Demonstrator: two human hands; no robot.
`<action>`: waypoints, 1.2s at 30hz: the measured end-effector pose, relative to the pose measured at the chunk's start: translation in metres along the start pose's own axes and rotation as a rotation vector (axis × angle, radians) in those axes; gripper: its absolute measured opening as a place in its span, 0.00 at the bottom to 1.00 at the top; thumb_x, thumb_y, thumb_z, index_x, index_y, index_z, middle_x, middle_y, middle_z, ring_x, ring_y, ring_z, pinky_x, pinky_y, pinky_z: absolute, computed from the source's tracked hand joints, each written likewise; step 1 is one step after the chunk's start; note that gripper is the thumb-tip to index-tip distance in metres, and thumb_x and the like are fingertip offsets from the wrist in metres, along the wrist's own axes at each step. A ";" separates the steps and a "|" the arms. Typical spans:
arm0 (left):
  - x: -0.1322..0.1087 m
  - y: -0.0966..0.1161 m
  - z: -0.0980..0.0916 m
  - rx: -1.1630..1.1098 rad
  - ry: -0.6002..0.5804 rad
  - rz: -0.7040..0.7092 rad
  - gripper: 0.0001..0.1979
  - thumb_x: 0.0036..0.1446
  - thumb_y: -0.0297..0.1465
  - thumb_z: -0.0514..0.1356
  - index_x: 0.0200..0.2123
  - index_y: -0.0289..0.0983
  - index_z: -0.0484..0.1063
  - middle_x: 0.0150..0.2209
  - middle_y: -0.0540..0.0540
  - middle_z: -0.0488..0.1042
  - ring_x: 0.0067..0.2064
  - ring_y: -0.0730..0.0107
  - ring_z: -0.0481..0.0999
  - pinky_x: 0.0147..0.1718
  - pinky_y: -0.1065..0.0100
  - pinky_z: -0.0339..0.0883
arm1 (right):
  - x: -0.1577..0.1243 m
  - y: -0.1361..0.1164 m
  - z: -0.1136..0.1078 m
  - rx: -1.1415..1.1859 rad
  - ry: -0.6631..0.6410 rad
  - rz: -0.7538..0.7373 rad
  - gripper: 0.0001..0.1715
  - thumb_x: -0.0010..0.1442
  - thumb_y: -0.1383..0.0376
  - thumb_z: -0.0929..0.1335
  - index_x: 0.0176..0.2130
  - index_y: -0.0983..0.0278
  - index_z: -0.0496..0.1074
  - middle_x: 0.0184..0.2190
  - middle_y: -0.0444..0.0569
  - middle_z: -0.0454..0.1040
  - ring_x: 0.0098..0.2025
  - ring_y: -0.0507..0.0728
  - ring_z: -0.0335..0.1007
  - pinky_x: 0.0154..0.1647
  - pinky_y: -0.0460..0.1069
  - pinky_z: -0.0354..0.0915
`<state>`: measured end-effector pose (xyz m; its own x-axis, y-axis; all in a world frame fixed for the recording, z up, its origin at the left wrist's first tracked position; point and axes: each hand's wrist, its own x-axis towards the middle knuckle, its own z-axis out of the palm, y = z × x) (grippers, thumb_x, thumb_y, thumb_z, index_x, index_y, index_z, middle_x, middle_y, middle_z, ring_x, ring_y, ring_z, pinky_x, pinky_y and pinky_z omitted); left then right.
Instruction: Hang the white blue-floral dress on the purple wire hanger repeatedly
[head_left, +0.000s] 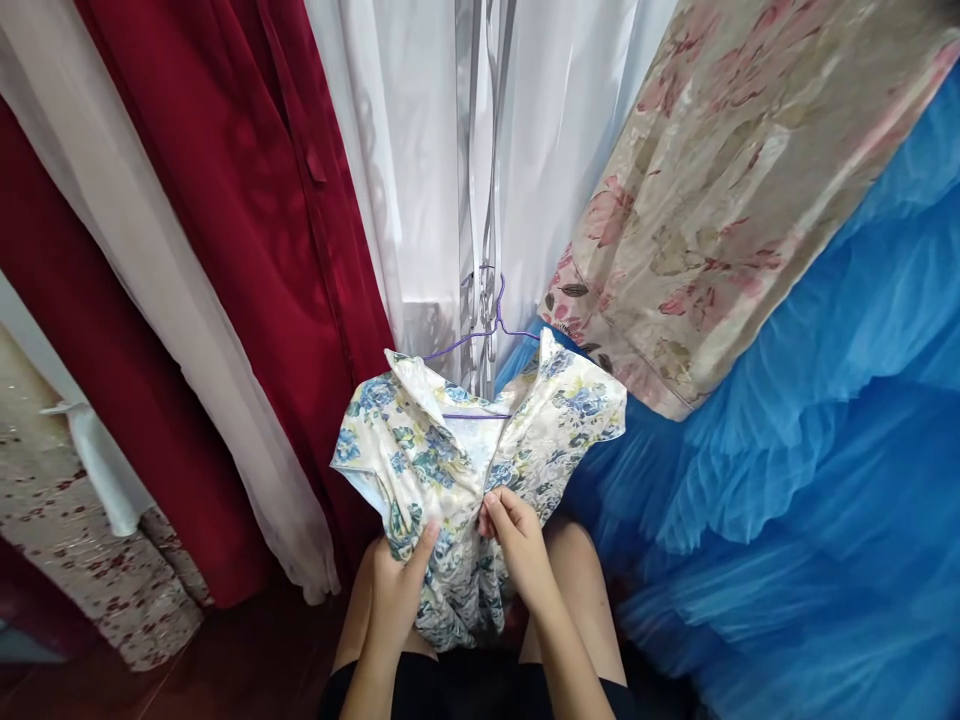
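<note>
A white floral dress with blue and yellow flowers lies in front of me, over my knees, on a thin purple hanger. My left hand grips the side of the dress, thumb on the front and the other fingers hidden behind the cloth. At the centre front, below the V-shaped neckline, my right hand pinches the edge of the opening between thumb and fingers. The hanger's lower bar shows inside the neckline. The skirt part bunches between my legs.
Long red cloth and pale sheer cloth hang at the left. White fabric with grey ribbons hangs straight ahead. A beige floral garment and blue ruffled tulle fill the right. Dark floor shows at lower left.
</note>
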<state>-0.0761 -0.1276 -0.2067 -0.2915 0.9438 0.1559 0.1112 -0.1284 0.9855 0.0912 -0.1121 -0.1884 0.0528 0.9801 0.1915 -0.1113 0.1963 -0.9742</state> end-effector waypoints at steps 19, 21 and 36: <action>-0.005 0.019 0.089 0.528 -0.566 0.521 0.06 0.55 0.24 0.55 0.31 0.41 0.65 0.29 0.48 0.73 0.31 0.64 0.73 0.32 0.65 0.62 | 0.047 -0.094 -0.055 0.036 0.049 0.086 0.18 0.54 0.55 0.71 0.23 0.65 0.75 0.13 0.43 0.67 0.14 0.47 0.51 0.17 0.45 0.44; 0.000 0.030 0.081 0.724 -0.625 0.548 0.08 0.54 0.23 0.54 0.35 0.40 0.69 0.32 0.47 0.76 0.33 0.62 0.76 0.33 0.65 0.63 | 0.084 -0.121 -0.049 0.096 0.007 0.042 0.16 0.52 0.57 0.72 0.22 0.66 0.74 0.13 0.41 0.65 0.15 0.46 0.50 0.16 0.45 0.44; 0.115 0.155 0.070 0.323 -0.357 0.796 0.14 0.69 0.34 0.54 0.55 0.40 0.70 0.33 0.49 0.76 0.30 0.70 0.74 0.34 0.68 0.67 | 0.113 -0.149 -0.034 0.003 -0.017 -0.163 0.14 0.56 0.58 0.69 0.26 0.65 0.74 0.14 0.41 0.67 0.17 0.49 0.57 0.19 0.45 0.52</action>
<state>-0.0256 -0.0182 -0.0403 0.2877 0.6586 0.6954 0.4273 -0.7381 0.5222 0.1479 -0.0321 -0.0253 0.0531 0.9355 0.3492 -0.1054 0.3530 -0.9297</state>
